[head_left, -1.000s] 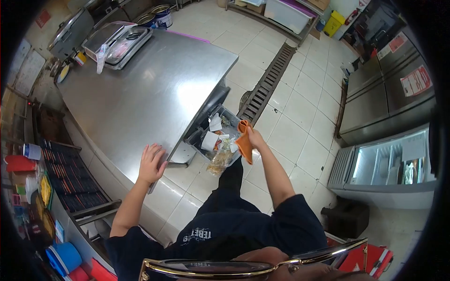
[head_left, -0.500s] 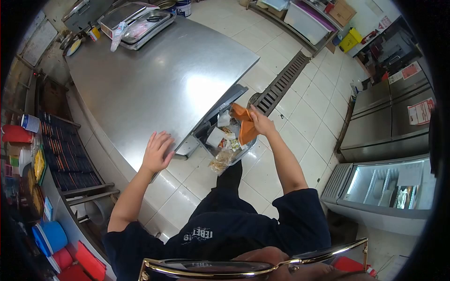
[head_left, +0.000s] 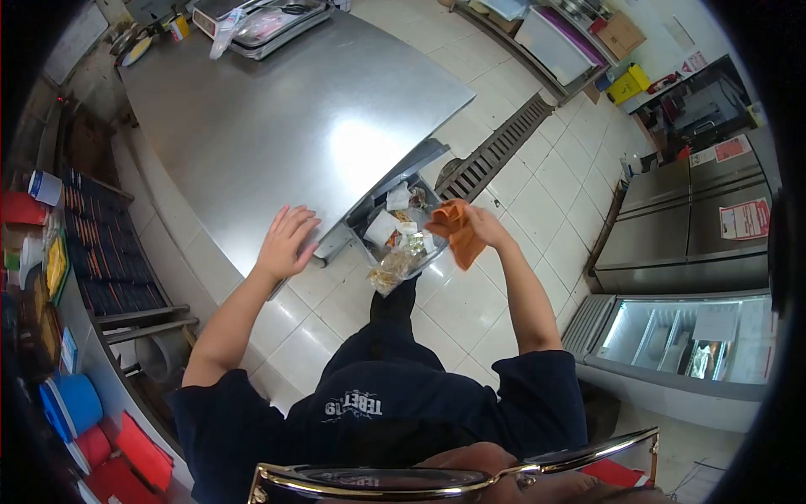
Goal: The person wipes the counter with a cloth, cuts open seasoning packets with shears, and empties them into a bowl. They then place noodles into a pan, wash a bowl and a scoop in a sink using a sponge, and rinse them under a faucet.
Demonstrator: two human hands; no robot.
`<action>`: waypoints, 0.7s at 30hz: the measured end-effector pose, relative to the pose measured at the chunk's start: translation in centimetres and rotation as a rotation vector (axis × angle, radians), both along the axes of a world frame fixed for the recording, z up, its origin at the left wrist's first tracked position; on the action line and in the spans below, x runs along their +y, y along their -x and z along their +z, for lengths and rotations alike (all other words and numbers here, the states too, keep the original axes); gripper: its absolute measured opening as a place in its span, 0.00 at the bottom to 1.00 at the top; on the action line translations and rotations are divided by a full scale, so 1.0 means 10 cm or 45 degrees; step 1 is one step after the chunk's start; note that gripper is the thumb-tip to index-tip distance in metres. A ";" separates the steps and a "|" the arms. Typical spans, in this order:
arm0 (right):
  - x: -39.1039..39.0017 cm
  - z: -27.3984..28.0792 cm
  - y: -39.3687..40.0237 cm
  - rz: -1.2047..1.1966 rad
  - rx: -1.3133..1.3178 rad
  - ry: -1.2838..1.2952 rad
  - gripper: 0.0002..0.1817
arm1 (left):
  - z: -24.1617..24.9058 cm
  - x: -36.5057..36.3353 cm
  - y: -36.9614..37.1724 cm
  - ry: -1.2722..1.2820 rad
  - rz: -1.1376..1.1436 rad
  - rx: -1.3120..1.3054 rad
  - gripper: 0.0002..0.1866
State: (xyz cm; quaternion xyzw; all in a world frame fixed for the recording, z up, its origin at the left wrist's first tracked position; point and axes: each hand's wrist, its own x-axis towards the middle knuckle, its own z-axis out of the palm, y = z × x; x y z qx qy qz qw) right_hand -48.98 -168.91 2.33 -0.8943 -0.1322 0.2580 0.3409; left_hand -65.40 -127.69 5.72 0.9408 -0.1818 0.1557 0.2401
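Observation:
My right hand point(head_left: 489, 228) grips an orange cloth point(head_left: 460, 235) whose folds hang down beside the right edge of an open drawer point(head_left: 426, 262). Inside the drawer lie paper slips, small packets and clear plastic bags point(head_left: 391, 267), one of them draped over the front edge. My left hand point(head_left: 290, 242) rests at the near edge of the steel table point(head_left: 252, 126), fingers stretched out, holding nothing. The drawer sticks out from under this table, between my two hands.
Stacked metal trays point(head_left: 281, 29) stand at the table's far end. A floor drain grate point(head_left: 495, 151) runs beyond the drawer. To the right are a steel fridge point(head_left: 655, 210) and a lit glass-topped chest freezer point(head_left: 680, 336). Shelving with a blue container point(head_left: 71, 403) lines the left.
My right hand has moved slightly right and down with the orange cloth, which now hangs more bunched, clear of the drawer's contents. My left hand stays by the table edge.

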 end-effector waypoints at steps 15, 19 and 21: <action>1.18 2.28 -0.14 0.069 -0.717 -0.498 0.19 | -0.01 0.11 -0.03 0.115 -0.030 -0.097 0.27; 2.19 2.02 -0.35 -0.308 -1.175 -0.330 0.15 | -0.07 0.14 -0.01 0.167 -0.026 -0.165 0.30; 2.48 1.32 -0.65 -0.056 -1.420 -0.302 0.15 | -0.11 0.17 -0.02 0.179 -0.033 -0.222 0.30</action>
